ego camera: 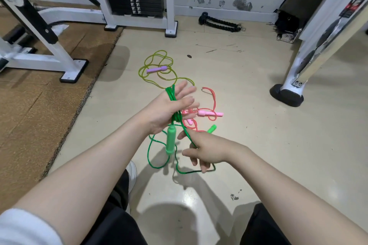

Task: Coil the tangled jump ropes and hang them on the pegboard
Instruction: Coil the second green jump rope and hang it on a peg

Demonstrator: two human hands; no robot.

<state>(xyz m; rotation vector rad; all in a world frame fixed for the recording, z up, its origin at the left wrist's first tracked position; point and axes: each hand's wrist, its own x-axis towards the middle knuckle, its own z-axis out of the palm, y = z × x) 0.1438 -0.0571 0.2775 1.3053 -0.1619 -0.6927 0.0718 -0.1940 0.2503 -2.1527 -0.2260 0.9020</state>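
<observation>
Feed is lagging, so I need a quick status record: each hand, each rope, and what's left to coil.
left hand: fingers straight, green rope loops wound round it
right hand: pinches the green rope strand
green handle: hangs below left hand
second green handle: behind right hand
yellow rope: loose on floor, purple handle
pink rope: loose on floor
pegboard: not in view

Green rope [172, 103] wraps the flat left hand [169, 109]; right hand [207, 148] pinches its strand.
</observation>
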